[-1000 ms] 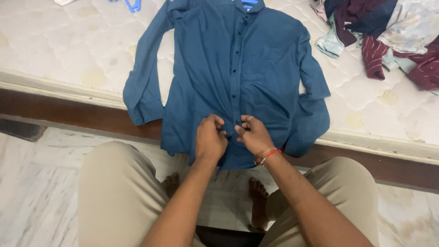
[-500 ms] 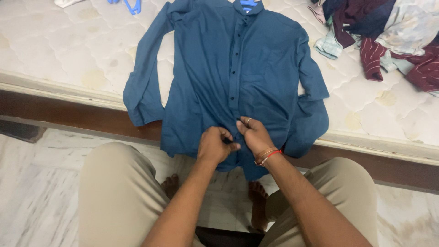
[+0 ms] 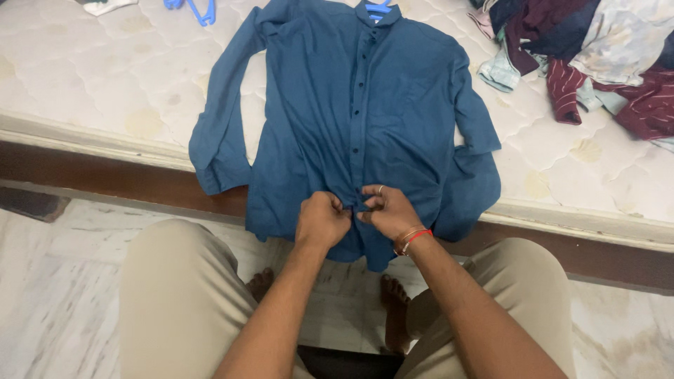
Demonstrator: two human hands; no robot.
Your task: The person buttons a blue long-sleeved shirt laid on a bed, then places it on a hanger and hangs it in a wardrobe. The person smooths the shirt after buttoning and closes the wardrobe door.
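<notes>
1. Mattress (image 3: 105, 77): white, quilted, lying beyond both hands; its near edge runs just above a dark wooden bed frame (image 3: 112, 175).
2. Marble floor (image 3: 56, 295): pale and veined, below and to either side of the hands; the person's beige trouser legs and bare feet rest on it.
3. Blue shirt (image 3: 393, 105): dark blue, long-sleeved, spread front-up on the mattress directly ahead of the hands; collar at the far end, hem hanging over the bed edge under the hands, sleeves trailing to either side.
4. Heap of clothes (image 3: 597, 56): maroon, striped and pale garments piled far off to the right of the right hand.
5. Left hand (image 3: 321, 219): fingers curled tight, pinching the shirt's front placket near the hem, just beside the right hand.
6. Right hand (image 3: 387, 212): fingers bent and closed on the same stretch of placket, fingertips meeting the left hand's; a ring on one finger, red thread and bangles on the wrist.
7. Blue hanger (image 3: 200, 8): on the mattress well beyond and left of the left hand.
8. Shirt buttons: a dark row running away from the hands up to the collar.
</notes>
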